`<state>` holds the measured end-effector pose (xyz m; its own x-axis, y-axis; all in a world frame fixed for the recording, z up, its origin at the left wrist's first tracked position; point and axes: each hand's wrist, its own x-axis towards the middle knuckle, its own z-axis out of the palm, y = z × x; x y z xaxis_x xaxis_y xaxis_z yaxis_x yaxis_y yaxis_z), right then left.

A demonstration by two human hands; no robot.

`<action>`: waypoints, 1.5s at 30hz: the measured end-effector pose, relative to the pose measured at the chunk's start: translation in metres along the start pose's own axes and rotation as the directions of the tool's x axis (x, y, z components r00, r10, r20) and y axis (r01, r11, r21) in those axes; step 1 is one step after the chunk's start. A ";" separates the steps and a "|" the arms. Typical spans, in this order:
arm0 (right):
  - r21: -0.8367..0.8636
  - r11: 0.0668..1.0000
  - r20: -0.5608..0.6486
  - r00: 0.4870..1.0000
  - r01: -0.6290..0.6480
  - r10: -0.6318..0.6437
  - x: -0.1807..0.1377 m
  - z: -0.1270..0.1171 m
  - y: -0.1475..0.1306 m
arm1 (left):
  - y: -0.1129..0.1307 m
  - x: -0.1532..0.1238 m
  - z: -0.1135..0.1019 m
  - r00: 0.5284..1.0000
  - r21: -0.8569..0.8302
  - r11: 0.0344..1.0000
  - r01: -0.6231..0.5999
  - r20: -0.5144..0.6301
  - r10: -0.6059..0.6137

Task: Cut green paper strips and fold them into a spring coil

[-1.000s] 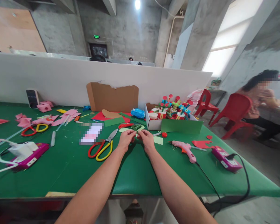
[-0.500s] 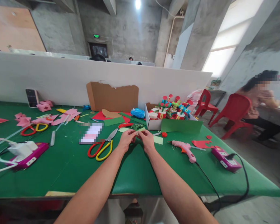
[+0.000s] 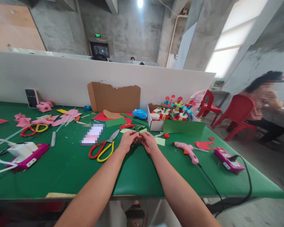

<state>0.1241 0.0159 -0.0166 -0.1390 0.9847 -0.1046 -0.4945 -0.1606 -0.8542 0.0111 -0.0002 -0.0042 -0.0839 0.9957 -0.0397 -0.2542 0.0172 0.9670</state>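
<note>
My left hand (image 3: 129, 141) and my right hand (image 3: 147, 141) meet above the green table (image 3: 137, 176), fingertips pinched together. Between them is something small that I cannot make out; pale green paper shows just behind the fingers. Left of my left hand lie large scissors (image 3: 105, 147) with one red and one yellow handle, blades half apart. Dark green coiled paper (image 3: 139, 127) and a red-handled tool (image 3: 127, 126) rest beyond the hands. A light green paper piece (image 3: 160, 141) and a red round cap (image 3: 166, 136) are right of my right hand.
A pink glue gun (image 3: 186, 151) and a purple power strip (image 3: 229, 161) with cords lie right. A white box (image 3: 156, 126) holds several colourful paper figures. At left are pink paper pieces (image 3: 44, 107), another power strip (image 3: 29, 159) and a phone (image 3: 32, 98). A person sits far right.
Both hands stay together in nearly the same place, with only slight finger movement. The right hand's fingers have shifted a little. The things on the table have not moved.
</note>
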 end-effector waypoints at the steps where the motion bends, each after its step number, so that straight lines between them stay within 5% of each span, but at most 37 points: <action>1: 0.002 1.000 0.003 1.000 -0.003 0.003 0.000 0.000 0.000 | 0.000 0.000 0.000 1.000 0.007 1.000 -0.002 0.004 0.002; 29: 0.000 1.000 -0.002 1.000 0.005 -0.005 -0.001 0.001 -0.002 | 0.002 -0.001 0.001 0.997 0.055 0.998 0.012 -0.075 -0.007; 40: -0.320 0.908 -0.074 0.949 0.269 -0.308 0.000 0.000 0.000 | 0.001 -0.001 0.000 0.999 0.013 0.999 0.039 0.000 -0.039; 45: -0.144 0.972 -0.163 0.964 0.188 -0.211 0.002 0.000 0.001 | 0.003 -0.003 -0.001 0.997 -0.001 0.997 0.071 0.001 -0.071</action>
<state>0.1231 0.0173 -0.0173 0.1103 0.9939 -0.0042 -0.3826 0.0386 -0.9231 0.0100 -0.0033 -0.0011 -0.0650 0.9920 -0.1084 -0.2608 0.0880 0.9614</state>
